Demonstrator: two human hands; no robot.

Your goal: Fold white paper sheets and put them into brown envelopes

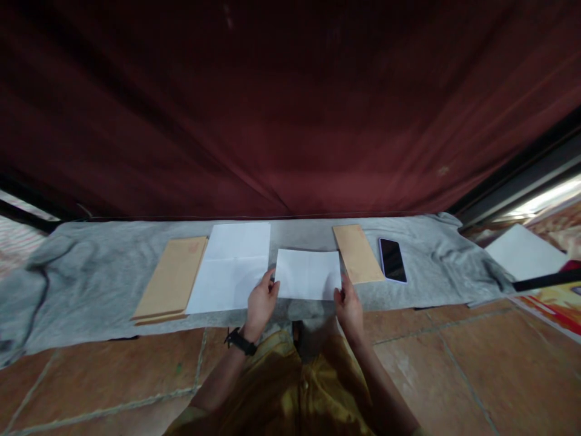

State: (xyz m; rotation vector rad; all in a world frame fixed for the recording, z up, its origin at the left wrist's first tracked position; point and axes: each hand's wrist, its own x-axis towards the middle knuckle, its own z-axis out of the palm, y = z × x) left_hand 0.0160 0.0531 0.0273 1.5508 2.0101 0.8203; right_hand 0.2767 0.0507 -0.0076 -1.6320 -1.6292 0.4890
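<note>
A white sheet of paper (pixel 307 274), which looks folded, is held level between my two hands over the grey cloth. My left hand (pixel 262 301) pinches its left edge, thumb on top. At its right edge, my right hand (pixel 348 306) grips it between thumb and fingers. Left of the held paper lie larger white sheets (pixel 231 266) with a crease across the middle. Beside them is a stack of brown envelopes (pixel 171 275). A single brown envelope (pixel 358 254) rests just right of the held paper.
A phone (pixel 393 260) with a dark screen lies right of the single envelope. Grey cloth (pixel 436 260) covers the low bench. Dark red fabric (pixel 281 121) hangs behind it. A white sheet (pixel 525 251) and a colourful printed item (pixel 556 306) are at the far right.
</note>
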